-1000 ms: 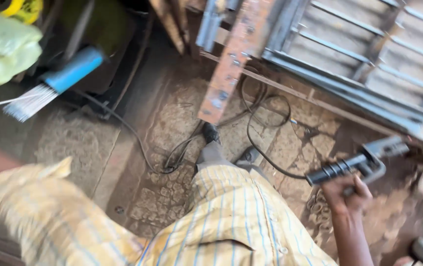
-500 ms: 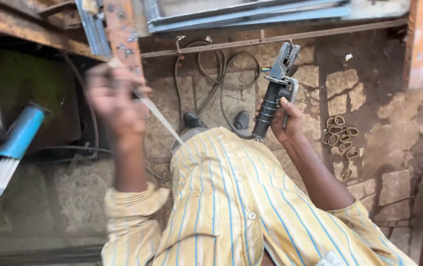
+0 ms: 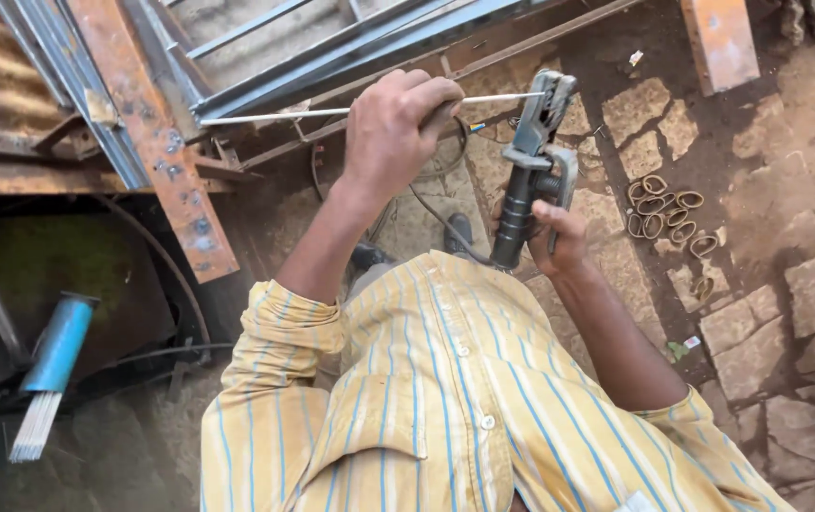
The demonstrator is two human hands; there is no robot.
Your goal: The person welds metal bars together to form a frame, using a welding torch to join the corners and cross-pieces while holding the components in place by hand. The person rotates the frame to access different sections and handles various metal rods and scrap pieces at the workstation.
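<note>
Since half a second back, both hands have come together: the left hand (image 3: 393, 128) now pinches the welding rod (image 3: 331, 111) across the steel frame (image 3: 331, 52), feeding its tip into the clamp head of the holder (image 3: 532, 161), which the right hand (image 3: 554, 237) grips closed around the handle. Best bet, I'd say: keep the holder steady, seat the bare end fully. Spare rods (image 3: 37, 427) lie well left; metal rings (image 3: 663, 204) on the stone floor (image 3: 787, 313).

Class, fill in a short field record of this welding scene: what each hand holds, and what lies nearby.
Left hand: grips a thin welding rod, lying level.
Right hand: holds the black-handled electrode holder, upright, its jaws at the rod's end.
Ground right: metal rings on stone paving.
Lower left: blue tube of rods.
</note>
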